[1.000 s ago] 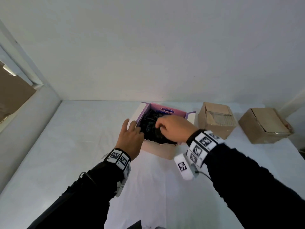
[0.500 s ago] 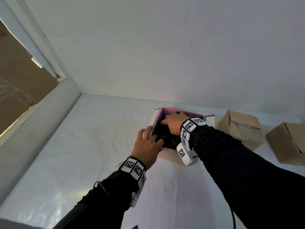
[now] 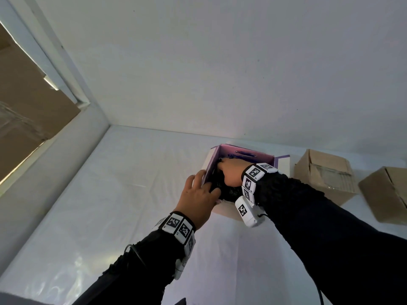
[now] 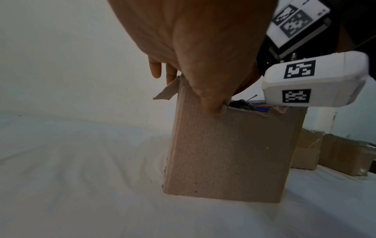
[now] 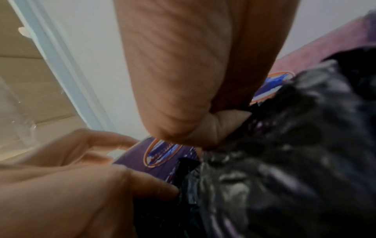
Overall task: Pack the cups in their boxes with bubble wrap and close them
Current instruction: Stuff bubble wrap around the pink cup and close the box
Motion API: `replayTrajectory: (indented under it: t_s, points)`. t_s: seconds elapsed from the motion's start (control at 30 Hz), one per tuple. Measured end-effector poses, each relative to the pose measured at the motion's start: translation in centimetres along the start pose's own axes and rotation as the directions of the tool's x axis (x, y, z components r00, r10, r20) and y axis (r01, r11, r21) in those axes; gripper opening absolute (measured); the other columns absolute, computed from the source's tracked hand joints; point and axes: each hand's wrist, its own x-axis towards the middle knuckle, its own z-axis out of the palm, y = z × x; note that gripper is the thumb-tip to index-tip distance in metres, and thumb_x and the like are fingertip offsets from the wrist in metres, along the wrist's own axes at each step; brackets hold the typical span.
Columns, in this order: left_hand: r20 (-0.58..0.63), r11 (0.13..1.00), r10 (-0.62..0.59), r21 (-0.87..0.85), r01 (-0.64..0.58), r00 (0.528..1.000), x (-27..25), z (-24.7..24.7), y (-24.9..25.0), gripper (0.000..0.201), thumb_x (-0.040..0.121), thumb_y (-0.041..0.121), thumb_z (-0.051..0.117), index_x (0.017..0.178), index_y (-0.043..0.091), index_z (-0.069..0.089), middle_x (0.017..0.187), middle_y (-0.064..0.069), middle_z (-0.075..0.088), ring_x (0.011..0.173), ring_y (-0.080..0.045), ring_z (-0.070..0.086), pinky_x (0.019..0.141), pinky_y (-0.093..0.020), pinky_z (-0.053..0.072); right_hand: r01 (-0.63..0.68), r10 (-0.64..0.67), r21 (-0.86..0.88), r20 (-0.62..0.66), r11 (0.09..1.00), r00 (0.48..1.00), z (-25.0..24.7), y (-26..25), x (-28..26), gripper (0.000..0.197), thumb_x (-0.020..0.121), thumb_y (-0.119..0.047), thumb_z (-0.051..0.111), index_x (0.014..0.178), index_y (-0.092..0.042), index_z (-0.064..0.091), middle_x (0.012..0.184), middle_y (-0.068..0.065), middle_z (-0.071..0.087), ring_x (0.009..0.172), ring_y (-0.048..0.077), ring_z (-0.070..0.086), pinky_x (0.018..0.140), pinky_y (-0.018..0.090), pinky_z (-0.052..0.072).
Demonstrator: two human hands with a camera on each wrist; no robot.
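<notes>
Both arms reach forward in black sleeves, each wrist banded with black-and-white marker tags. The left hand [image 3: 199, 200] grips the near left corner of the open box [image 4: 223, 153], thumb hooked over its rim, fingers down the outer side. The right hand [image 3: 231, 172], just beyond it, plunges inside, fingers curled into the black wrap [image 5: 284, 161].

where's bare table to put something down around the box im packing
Bare white table runs from the open box left to the side wall, and back to the rear wall. The near strip between your sleeves is bare too. Right is crowded: two brown boxes, one and another, stand close together. Both hands, left and right, fill the box mouth.
</notes>
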Motion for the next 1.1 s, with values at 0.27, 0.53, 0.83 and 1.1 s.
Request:
replayTrajectory:
  t_s: [0.27,0.53,0.83,1.1]
  points:
    - [0.009,0.997,-0.04,0.065,0.039,0.999,-0.3,-1.0,0.8,0.014,0.085,0.035,0.063,0.084,0.024,0.056,0.092,-0.001,0.063,0.129,-0.036,0.042,0.109,-0.057,0.02,-0.083,0.109,0.204,-0.122,0.976,0.987,0.0,1.5,-1.5,0.043,0.074,-0.016,0.053,0.116,-0.021,0.053,0.115,0.005,0.057,0.102,0.026,0.054,0.085,0.039,0.049]
    - [0.046,0.975,0.224,-0.007,-0.224,0.974,1.0,-1.2,1.0,0.061,0.067,0.008,0.06,0.126,0.023,0.055,0.097,0.003,0.06,0.078,-0.021,0.059,0.08,-0.032,0.044,-0.406,0.374,-0.161,-0.198,0.899,0.906,1.8,4.7,-6.2,0.036,0.084,-0.014,0.04,0.117,-0.014,0.055,0.116,0.008,0.063,0.125,0.027,0.034,0.106,0.048,0.014]
    - [0.047,0.977,0.215,-0.011,-0.215,0.975,1.1,-1.3,1.4,0.055,0.057,0.001,0.067,0.109,0.019,0.063,0.075,0.003,0.061,0.056,-0.02,0.059,0.067,-0.031,0.044,-0.314,0.286,0.013,-0.452,0.949,0.845,3.8,3.1,-10.1,0.014,0.079,-0.033,0.044,0.089,-0.024,0.047,0.096,-0.005,0.063,0.12,0.023,0.04,0.1,0.046,0.014]
    - [0.056,0.975,0.22,-0.008,-0.22,0.974,1.2,-1.0,1.9,0.04,0.045,0.001,0.07,0.08,0.02,0.06,0.062,0.005,0.055,0.046,-0.019,0.054,0.058,-0.028,0.04,-0.253,0.245,0.0,-0.25,0.967,0.937,6.7,3.1,-11.6,0.08,0.082,-0.083,0.016,0.098,-0.027,0.071,0.101,-0.011,0.062,0.131,0.018,0.028,0.109,0.057,-0.016]
